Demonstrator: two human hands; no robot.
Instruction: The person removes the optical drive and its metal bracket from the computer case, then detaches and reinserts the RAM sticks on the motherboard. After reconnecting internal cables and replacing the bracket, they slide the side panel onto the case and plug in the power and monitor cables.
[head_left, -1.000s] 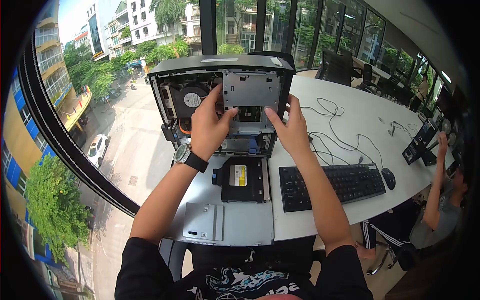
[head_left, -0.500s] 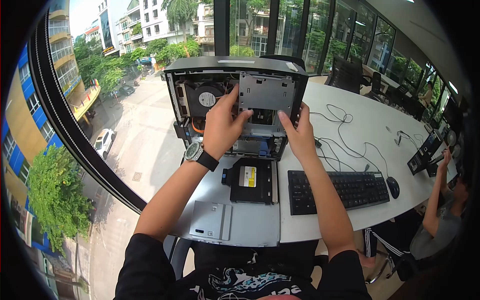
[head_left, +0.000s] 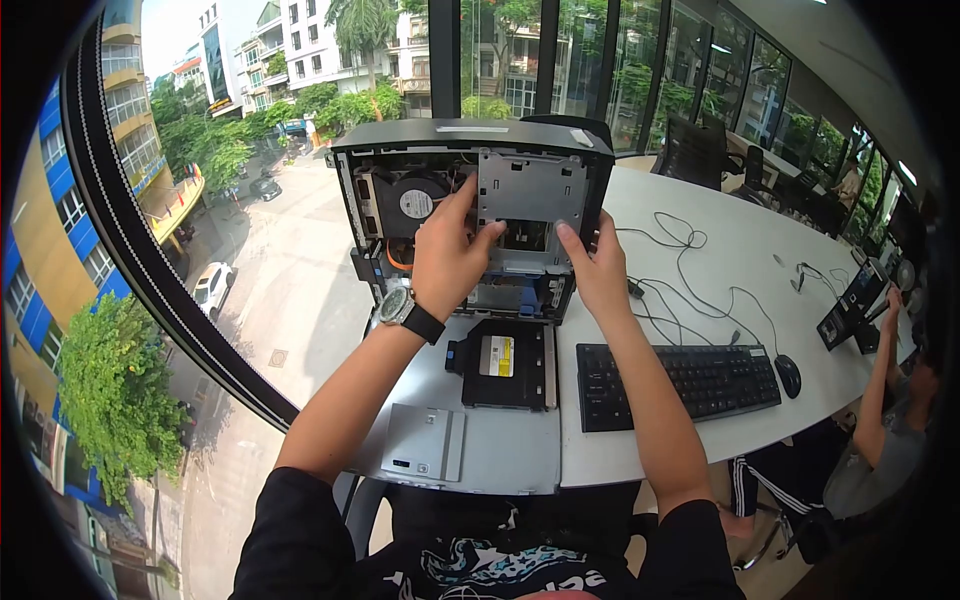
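Both my hands are up inside the open black desktop PC case (head_left: 470, 135), which stands on the white table (head_left: 740, 260) at upper centre of frame. They're on the silver sheet-metal drive cage (head_left: 532, 187), in the case's upper right bay, just right of the round black fan with a white label (head_left: 413, 203). To do this well, I reckon: even pressure both sides, cage kept square, no twisting, fingers clear of the orange cable (head_left: 393, 256) below the fan. L hand (head_left: 445, 262): wrist w/ watch (head_left: 398, 307) bent up, index along the cage's left edge, thumb across its lower front, so closed on the cage. R hand (head_left: 598, 272): thumb by the lower right corner, fingers hooked behind the case's right wall; whether it's gripping cage or wall, can't tell. Black flat optical drive with a yellow sticker (head_left: 503, 363) lies below centre, black keyboard (head_left: 675, 383) to its right.
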